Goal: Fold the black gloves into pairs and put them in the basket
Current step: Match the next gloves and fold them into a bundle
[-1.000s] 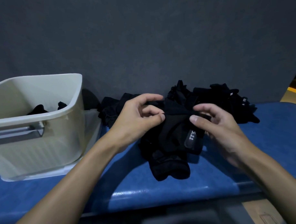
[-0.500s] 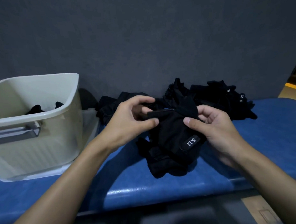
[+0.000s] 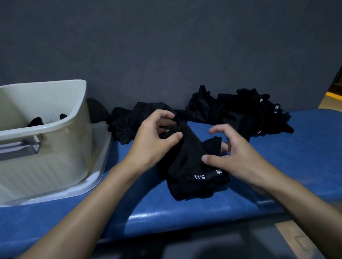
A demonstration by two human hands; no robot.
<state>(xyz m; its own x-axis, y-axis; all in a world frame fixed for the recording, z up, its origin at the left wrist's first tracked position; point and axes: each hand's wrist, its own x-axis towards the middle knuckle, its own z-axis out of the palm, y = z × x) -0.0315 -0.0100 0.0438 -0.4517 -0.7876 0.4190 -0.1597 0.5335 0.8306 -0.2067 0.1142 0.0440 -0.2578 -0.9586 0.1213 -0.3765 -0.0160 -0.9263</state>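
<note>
Both forearms reach in from the near edge over the blue bench [image 3: 302, 144]. The left hand [image 3: 155, 137] curls, thumb and forefinger pinching the far end of the stacked black gloves [image 3: 188, 161]. The right hand [image 3: 239, 156] arches, its thumb pressed on the fabric and its lower fingers behind a raised fold, forefinger lifted free. The gloves lie on the bench between the 2 hands, long axis running far left to near right, the "5.11" wrist tab at the near end upside down. The basket [image 3: 56, 152] stands to the left; loose gloves [image 3: 249, 113] heap behind.
</note>
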